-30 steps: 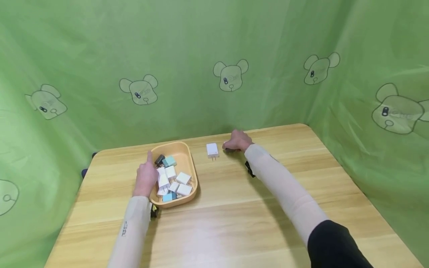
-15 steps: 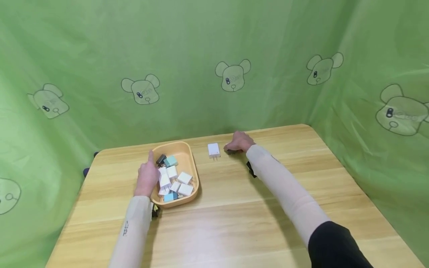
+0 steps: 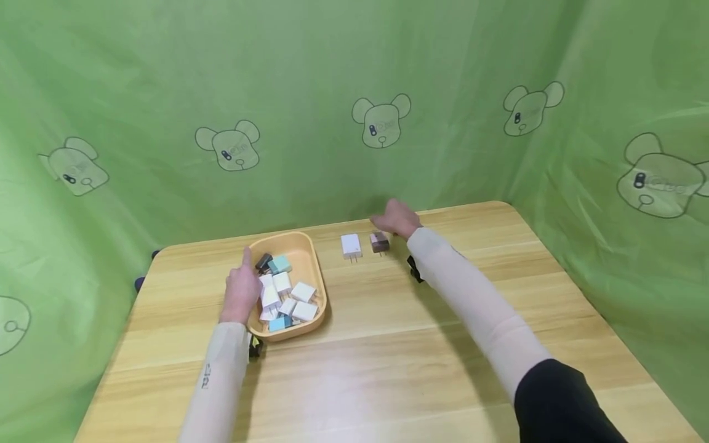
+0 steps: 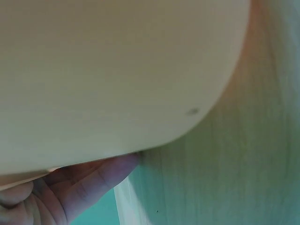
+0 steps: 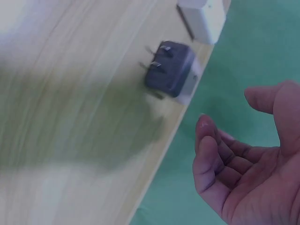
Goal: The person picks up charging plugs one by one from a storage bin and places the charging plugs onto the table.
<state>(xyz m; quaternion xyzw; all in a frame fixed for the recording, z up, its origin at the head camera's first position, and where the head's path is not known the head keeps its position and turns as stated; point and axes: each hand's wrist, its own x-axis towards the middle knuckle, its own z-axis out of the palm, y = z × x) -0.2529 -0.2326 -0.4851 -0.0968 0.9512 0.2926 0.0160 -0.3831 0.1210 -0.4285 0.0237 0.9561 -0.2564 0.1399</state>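
Note:
A yellow-orange plastic basket (image 3: 317,271) holds several white, light blue and black plug adapters. My left hand (image 3: 242,292) grips its left side, index finger stretched forward along the rim. In the left wrist view the fingers (image 4: 101,185) lie against the basket's outer wall (image 4: 117,84). A dark charger plug (image 3: 379,242) stands near the far table edge, prongs toward me, beside a white charger plug (image 3: 351,246). My right hand (image 3: 397,218) hovers just behind the dark plug, holding nothing; the right wrist view shows thumb and fingers (image 5: 206,154) apart, the fingers loosely bent.
The wooden table (image 3: 354,381) ends just behind the two plugs, at a green curtain (image 3: 310,172) printed with bear heads. Bare wood lies in front of the plugs and right of the basket.
My right hand has let go of the dark charger plug and moved back and up from it. The plug now stands uncovered beside the white one. My left hand and the basket stay put.

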